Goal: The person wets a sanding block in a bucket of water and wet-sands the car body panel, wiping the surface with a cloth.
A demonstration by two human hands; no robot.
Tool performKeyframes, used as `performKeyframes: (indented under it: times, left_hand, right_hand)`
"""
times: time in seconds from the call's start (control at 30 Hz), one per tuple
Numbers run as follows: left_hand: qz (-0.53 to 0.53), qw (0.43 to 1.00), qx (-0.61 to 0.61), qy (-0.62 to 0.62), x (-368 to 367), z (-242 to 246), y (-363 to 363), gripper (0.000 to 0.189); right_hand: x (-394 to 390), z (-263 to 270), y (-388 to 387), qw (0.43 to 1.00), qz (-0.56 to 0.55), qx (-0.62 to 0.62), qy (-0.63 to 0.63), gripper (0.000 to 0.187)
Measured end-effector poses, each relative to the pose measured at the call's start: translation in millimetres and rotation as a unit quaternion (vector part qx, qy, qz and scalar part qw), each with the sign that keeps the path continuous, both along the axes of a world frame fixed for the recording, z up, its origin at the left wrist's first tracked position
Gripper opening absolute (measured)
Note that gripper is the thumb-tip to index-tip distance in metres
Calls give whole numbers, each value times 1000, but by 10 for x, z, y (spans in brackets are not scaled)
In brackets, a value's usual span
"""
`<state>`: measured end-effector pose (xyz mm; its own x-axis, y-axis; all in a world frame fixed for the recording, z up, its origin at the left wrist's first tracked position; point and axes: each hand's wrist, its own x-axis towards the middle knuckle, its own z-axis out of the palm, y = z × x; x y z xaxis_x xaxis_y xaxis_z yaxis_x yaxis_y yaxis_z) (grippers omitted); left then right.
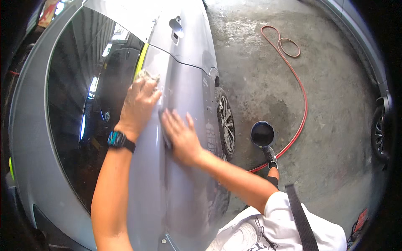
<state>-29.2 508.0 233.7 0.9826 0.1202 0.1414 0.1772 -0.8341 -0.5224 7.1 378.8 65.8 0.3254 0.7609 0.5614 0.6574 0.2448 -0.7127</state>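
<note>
My left hand (140, 98), with a watch on the wrist, grips a crumpled pale cloth (148, 76) against the grey car body by the window. Yellow-green masking tape (142, 59) runs along the edge of the dark car window (94, 103), right beside the cloth. My right hand (182, 135) lies almost flat on the car's side panel (188, 91), slightly blurred. Under its fingers is a thin dark pad (165, 133), mostly hidden, perhaps an abrasive; it sits along the panel's crease line.
A car door handle (176, 27) sticks out farther ahead. Right of the car wheel (225, 120), a dark bucket (262, 134) stands on the concrete floor (329, 125) by my shoe (270, 157). A red hose (303, 94) curves across the floor. Another car (378, 72) stands at the far right.
</note>
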Motion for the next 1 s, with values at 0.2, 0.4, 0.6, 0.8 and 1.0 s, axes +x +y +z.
performKeyframes:
  times: [0.2, 0.4, 0.6, 0.8, 1.0]
  left_hand:
    - [116, 992, 11, 49, -684, 211, -1088, 25]
    - [111, 993, -19, 38, -1008, 227, -1479, 27]
    - [137, 989, -13, 58, -1029, 190, -1497, 31]
    - [154, 985, -17, 75, -970, 202, -1481, 33]
    - [160, 983, -20, 87, -932, 190, -1449, 33]
  right_hand:
    - [-631, -105, -878, 996, 57, -2, -67, 70]
    - [309, -39, 206, 996, -53, -57, -31, 82]
    - [-513, -202, -601, 998, 20, -16, 62, 79]
    - [-63, -121, -97, 995, -7, -69, 74, 82]
    - [451, -110, 438, 991, 11, -110, 72, 85]
